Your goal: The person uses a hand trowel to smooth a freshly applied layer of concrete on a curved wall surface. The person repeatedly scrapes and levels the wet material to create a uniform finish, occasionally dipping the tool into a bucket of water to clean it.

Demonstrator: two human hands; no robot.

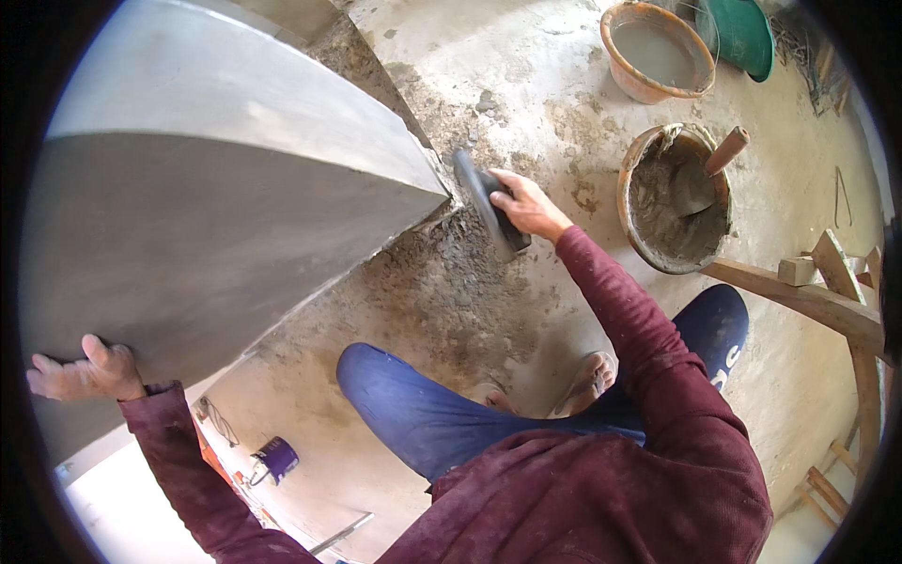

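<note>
My right hand (pixel 528 204) is closed round the handle of a dark plastering float (pixel 487 209), held on edge just off the lower corner of a grey plastered wall (pixel 216 244). A narrow gap seems to lie between the float and that corner. On the left, my left hand (pixel 89 371) has its fingers spread and nothing in them; it is at the wall's dark face, and whether it presses on it I cannot tell. Wet mortar fills part of a round tub (pixel 628 211) at my right, with a trowel (pixel 697 188) standing in it, its handle over the rim.
Beyond the tub is an orange-rimmed bucket (pixel 615 56) of cloudy water beside a green bucket (pixel 742 38). A wooden trestle (pixel 799 299) stands at the right. Mortar droppings (pixel 451 282) lie below the wall corner. A purple can (pixel 276 460) sits at the lower left.
</note>
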